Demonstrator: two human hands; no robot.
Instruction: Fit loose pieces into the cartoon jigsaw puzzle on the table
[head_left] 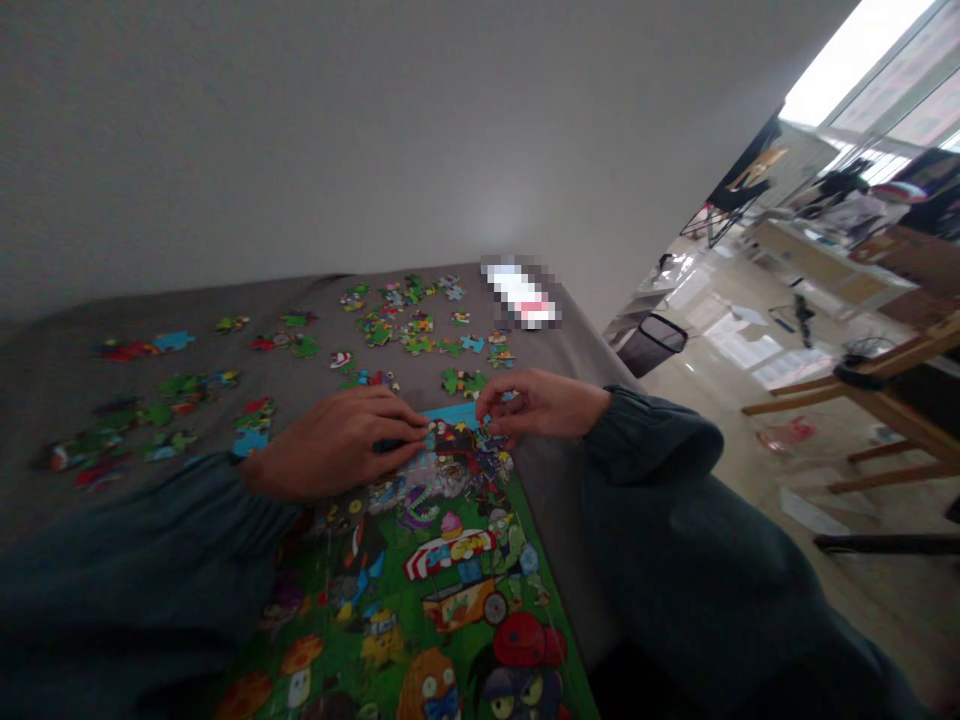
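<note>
A colourful cartoon jigsaw puzzle [465, 540], with a green ground and a light blue strip at its far edge, lies on grey cloth. My right hand [536, 405] pinches a small puzzle piece [486, 428] between thumb and fingers at the puzzle's far right corner. Over the far left part of the puzzle, my left hand [352, 440] is closed, thumb and fingertips drawn together at the picture's top. Whatever is between those fingertips is too small and blurred to make out. The left hand and sleeve hide the puzzle's left side.
Loose puzzle pieces [379, 328] are scattered beyond the puzzle, with more loose pieces [176, 395] at the left. A lit, pixelated phone [523, 295] lies near the wall [337, 140]. Right of the cloth-covered table [562, 350] are a dark bin [651, 345] and a wooden chair [885, 400].
</note>
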